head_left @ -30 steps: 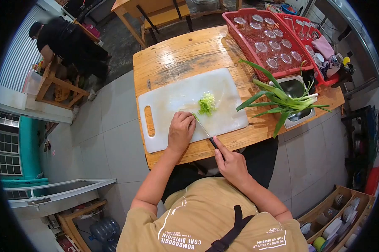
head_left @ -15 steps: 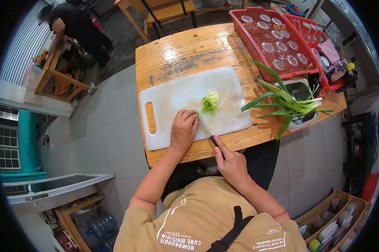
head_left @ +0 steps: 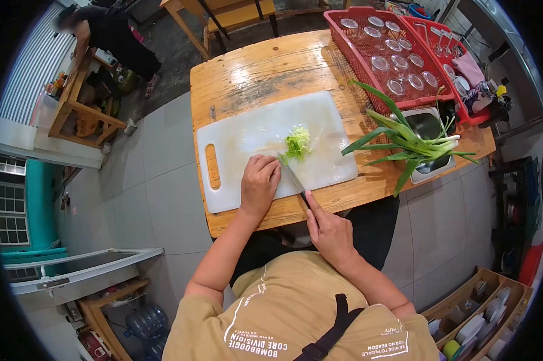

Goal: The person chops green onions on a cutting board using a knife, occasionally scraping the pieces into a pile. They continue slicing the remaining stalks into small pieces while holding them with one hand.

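Note:
A white cutting board (head_left: 247,135) lies on a wooden table (head_left: 265,69). On it sits a small pile of chopped green onion (head_left: 297,144). My left hand (head_left: 259,183) is curled on the board just left of the pile, holding down a green onion stalk that is mostly hidden under the fingers. My right hand (head_left: 327,231) grips the black handle of a knife (head_left: 294,180), whose blade rests beside the left fingers and points toward the pile.
Whole green onions (head_left: 407,144) lie across a metal container (head_left: 429,135) at the table's right. Red racks of upturned glasses (head_left: 392,54) fill the far right. Another person (head_left: 112,33) stands at a wooden stand, far left. Tiled floor lies left of the table.
The knife blade has shifted slightly toward the pile and my left hand has crept a little along the board. The view has drifted a little.

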Tool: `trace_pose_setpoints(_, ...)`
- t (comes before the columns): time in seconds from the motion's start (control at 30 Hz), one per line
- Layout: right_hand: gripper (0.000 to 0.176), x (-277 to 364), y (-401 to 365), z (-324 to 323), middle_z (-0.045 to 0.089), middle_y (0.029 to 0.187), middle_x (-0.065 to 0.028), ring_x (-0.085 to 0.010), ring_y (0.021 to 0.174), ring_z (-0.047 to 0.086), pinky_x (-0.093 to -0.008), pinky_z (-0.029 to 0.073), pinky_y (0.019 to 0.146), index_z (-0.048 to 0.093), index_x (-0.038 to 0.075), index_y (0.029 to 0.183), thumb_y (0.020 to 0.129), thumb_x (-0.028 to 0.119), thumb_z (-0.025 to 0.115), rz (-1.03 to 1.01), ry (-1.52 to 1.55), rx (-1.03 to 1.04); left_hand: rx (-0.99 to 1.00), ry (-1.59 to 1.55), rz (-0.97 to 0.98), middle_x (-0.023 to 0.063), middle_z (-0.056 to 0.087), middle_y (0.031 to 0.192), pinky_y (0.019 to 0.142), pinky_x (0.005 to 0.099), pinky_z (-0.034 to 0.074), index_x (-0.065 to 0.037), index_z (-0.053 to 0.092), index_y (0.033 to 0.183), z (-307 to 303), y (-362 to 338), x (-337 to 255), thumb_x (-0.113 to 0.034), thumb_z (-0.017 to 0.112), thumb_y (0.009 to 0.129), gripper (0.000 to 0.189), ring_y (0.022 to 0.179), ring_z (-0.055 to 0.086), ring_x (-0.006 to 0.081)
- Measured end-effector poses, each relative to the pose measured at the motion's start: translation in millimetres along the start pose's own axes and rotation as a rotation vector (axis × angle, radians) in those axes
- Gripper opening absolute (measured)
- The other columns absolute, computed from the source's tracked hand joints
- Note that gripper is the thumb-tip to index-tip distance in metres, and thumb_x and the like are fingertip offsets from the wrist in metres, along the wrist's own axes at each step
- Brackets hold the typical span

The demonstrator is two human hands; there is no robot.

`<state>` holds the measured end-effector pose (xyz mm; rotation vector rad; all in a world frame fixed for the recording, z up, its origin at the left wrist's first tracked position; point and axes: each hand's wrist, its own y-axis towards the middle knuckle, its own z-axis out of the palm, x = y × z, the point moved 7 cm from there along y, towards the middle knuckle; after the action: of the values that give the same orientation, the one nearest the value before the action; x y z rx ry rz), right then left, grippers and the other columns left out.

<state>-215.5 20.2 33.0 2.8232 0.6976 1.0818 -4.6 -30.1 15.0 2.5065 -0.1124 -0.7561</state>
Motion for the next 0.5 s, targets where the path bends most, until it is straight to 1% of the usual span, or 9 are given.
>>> trace_pose_setpoints(0.1,0.052,-5.9,3.6,2.5,0.071,0.073,-0.0157,-0.0347,0.06,0.07,-0.0457,0.055,0.058,0.065,0.019,0.159,0.107,0.018,0.07,0.049,-0.004,0.021,0.005,0.003,0.007,0.0135,0.078,0.113,0.101,0.045,0.059,0.002,0.08,0.104,-0.6,0.4,-0.8,0.0,0.081,0.091,0.013,0.113,0.07,0.0363)
trace_pose_setpoints(0.17,0.05,-9.8,1.1,2.5,0.07,0.072,-0.0178,-0.0368,0.059,0.068,-0.0462,0.055,0.059,0.064,0.02,0.159,0.109,0.019,0.069,0.082,0.107,0.005,0.004,0.004,0.005,0.0136,0.078,0.113,0.101,0.045,0.059,0.003,0.08,0.104,-1.9,0.4,-1.7,0.0,0.08,0.091,0.013,0.114,0.07,0.0363)
trace_pose_setpoints(0.2,0.05,-9.0,0.6,1.2,0.07,0.072,-0.0178,-0.0368,0.059,0.068,-0.0462,0.055,0.059,0.064,0.02,0.159,0.109,0.019,0.069,0.083,0.107,0.008,0.006,0.004,0.004,0.0138,0.078,0.113,0.101,0.0451,0.059,0.003,0.079,0.104,-2.0,0.2,-2.5,0.0,0.08,0.092,0.013,0.114,0.07,0.0362)
trace_pose_setpoints(0.27,0.048,-9.2,-0.6,0.4,0.072,0.073,-0.0186,-0.0381,0.062,0.072,-0.0487,0.057,0.06,0.064,0.019,0.159,0.111,0.025,0.066,0.135,0.167,0.081,0.002,0.001,0.002,0.0139,0.078,0.113,0.101,0.0451,0.059,0.003,0.079,0.104,-0.5,-1.1,-1.2,0.0,0.08,0.092,0.012,0.114,0.07,0.0362)
trace_pose_setpoints(0.37,0.048,-9.1,-0.4,-0.6,0.072,0.073,-0.0201,-0.0395,0.064,0.072,-0.0493,0.057,0.061,0.063,0.019,0.159,0.111,0.024,0.066,0.165,0.193,0.113,-0.001,0.006,-0.002,0.014,0.078,0.113,0.101,0.0452,0.059,0.003,0.079,0.104,-0.4,-1.0,-1.4,0.0,0.08,0.092,0.012,0.114,0.07,0.0362)
trace_pose_setpoints(0.5,0.048,-8.9,0.8,-0.6,0.071,0.073,-0.0206,-0.0399,0.064,0.072,-0.0495,0.057,0.061,0.063,0.018,0.159,0.111,0.024,0.066,0.161,0.232,0.105,0.005,0.013,-0.006,0.014,0.078,0.112,0.101,0.0453,0.059,0.003,0.079,0.103,-1.0,0.2,-3.0,0.0,0.079,0.092,0.012,0.114,0.07,0.0359)
